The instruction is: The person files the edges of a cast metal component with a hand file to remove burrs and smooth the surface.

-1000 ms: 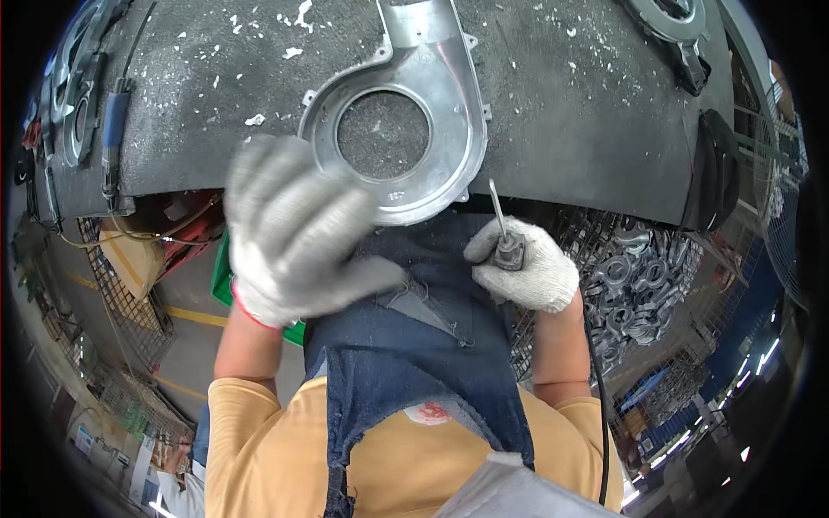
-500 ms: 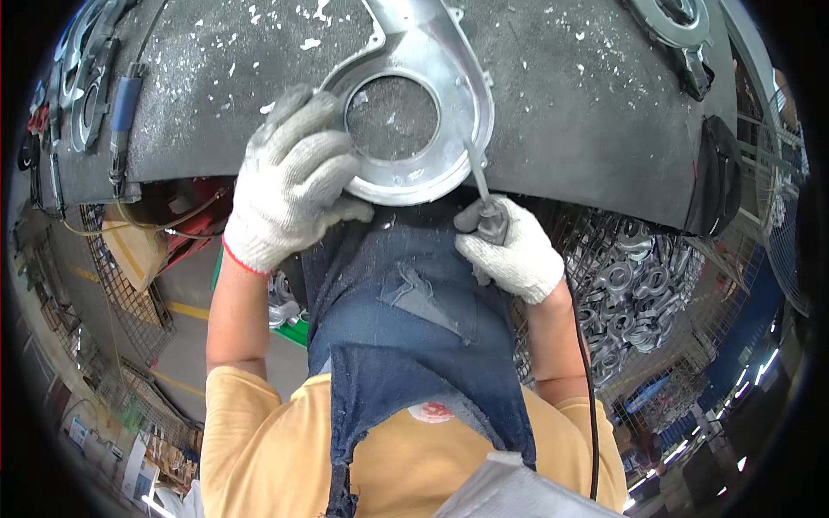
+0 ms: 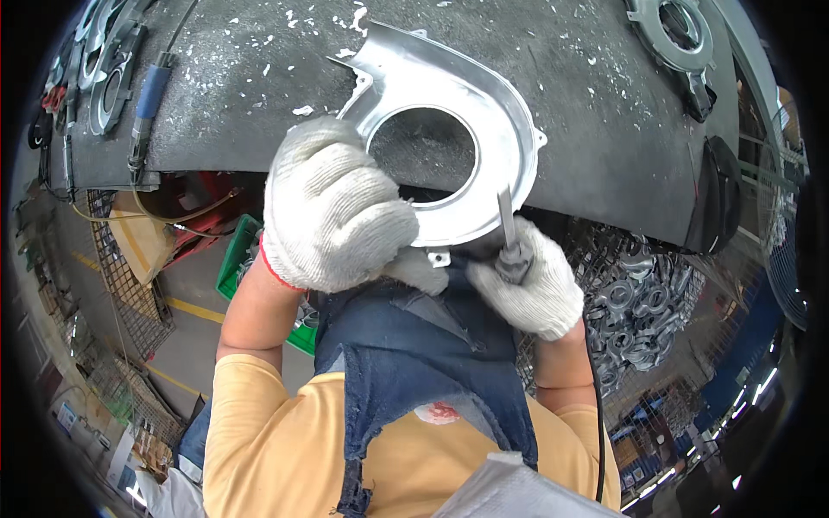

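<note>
A silvery snail-shaped metal housing (image 3: 440, 78) with a large round hole overhangs the near edge of the dark worktable (image 3: 604, 164). Its open neck points to the far left. My left hand (image 3: 341, 207), in a white knit glove, is closed around the left side of the housing's rim, thumb low near a small lug. Close to the right lower rim, my gloved right hand (image 3: 544, 289) grips a flat-bladed scraper (image 3: 508, 216) by its grey handle, blade pointing away from me. The blade tip overlaps the rim; whether it touches I cannot tell.
Pale metal shavings lie over the table. At the left are a blue-sleeved tool (image 3: 151, 93) with a hose and several castings (image 3: 108, 99). Another casting (image 3: 686, 43) lies far right. Below are a wire bin (image 3: 635, 302) of castings and a green crate (image 3: 235, 259).
The housing has turned counterclockwise, its neck swinging from far to far left, and has come nearer. My left hand has closed over its rim; my right hand has moved slightly right and nearer with the scraper.
</note>
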The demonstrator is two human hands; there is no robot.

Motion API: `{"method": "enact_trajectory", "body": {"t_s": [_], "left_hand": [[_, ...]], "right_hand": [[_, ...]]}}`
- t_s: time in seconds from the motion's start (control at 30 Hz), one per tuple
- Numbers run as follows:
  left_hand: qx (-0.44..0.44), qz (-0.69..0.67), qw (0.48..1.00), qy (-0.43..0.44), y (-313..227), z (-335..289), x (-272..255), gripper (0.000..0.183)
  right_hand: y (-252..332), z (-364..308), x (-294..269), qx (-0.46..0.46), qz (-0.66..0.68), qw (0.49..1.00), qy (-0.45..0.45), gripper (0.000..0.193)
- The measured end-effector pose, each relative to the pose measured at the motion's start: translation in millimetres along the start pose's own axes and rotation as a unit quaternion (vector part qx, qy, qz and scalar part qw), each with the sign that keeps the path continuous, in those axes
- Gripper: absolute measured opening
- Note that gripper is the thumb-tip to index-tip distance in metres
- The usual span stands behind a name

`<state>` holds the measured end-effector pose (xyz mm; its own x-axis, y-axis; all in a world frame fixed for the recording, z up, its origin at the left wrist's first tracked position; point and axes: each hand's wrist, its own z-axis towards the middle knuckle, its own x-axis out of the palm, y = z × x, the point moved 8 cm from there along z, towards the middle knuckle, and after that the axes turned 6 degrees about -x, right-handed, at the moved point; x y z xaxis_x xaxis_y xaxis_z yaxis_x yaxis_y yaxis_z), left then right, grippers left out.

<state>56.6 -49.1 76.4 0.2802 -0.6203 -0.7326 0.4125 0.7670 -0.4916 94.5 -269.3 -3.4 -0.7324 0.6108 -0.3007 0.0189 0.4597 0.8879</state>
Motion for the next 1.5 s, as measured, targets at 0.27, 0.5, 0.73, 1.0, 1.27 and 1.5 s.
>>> {"method": "enact_trajectory", "body": {"t_s": [0.27,0.5,0.73,1.0,1.27,1.5], "left_hand": [[0.006,-0.012,1.0,0.003,0.1,10.3,-0.9,0.042],[-0.014,0.006,0.999,0.052,-10.6,12.2,3.3,0.038],[-0.003,0.022,0.999,0.047,-9.8,13.7,2.6,0.042],[-0.02,0.017,0.999,0.023,-14.8,23.4,-1.8,0.044],[-0.045,0.049,0.996,0.058,-11.9,27.5,3.6,0.049],[-0.075,0.052,0.995,0.038,-5.1,33.9,-9.7,0.049]], "right_hand": [[37.5,4.3,-2.3,-0.117,-0.193,0.972,-0.073,0.036],[35.9,-0.6,-2.6,-0.123,-0.156,0.973,-0.119,0.035],[14.6,6.5,-3.2,-0.055,-0.045,0.997,-0.035,0.032],[12.0,6.5,-21.4,-0.031,-0.058,0.988,-0.14,0.032],[40.6,4.6,-11.5,-0.186,-0.182,0.957,-0.128,0.041],[43.4,11.8,-16.9,-0.201,-0.174,0.952,-0.151,0.028]]}}
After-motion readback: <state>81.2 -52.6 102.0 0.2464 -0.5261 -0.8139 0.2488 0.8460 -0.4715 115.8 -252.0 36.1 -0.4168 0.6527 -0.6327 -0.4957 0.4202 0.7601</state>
